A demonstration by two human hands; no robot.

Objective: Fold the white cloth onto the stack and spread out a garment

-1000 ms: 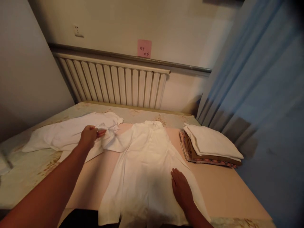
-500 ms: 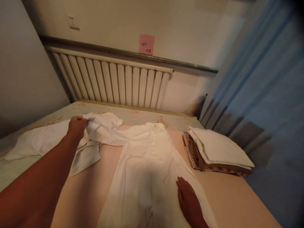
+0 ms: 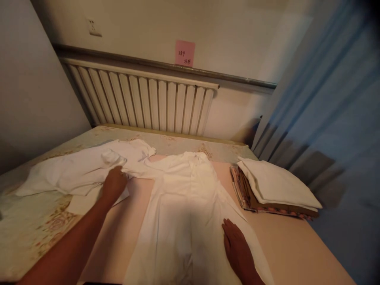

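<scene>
A long white coat [image 3: 184, 206] lies spread on the bed, its collar end away from me. Out to the left, my left hand [image 3: 115, 183] is closed on the coat's left-side sleeve [image 3: 142, 170]; the fingertips are partly hidden. My right hand [image 3: 237, 245] lies flat on the coat's right side, over the sleeve that runs down there, and grips nothing. Another white garment [image 3: 80, 166] lies loosely beyond the left hand, overlapping the sleeve's end.
A folded stack of cloths [image 3: 276, 186], white on top with brown and patterned layers below, sits at the right. A floral sheet [image 3: 38, 221] and a pink cover [image 3: 285, 241] lie underneath. A radiator [image 3: 142, 99] stands behind, a blue curtain [image 3: 323, 130] at the right.
My left hand has moved down and to the right, lowering the sleeve, which now lies lower over the other garment. My right hand stays in place on the coat.
</scene>
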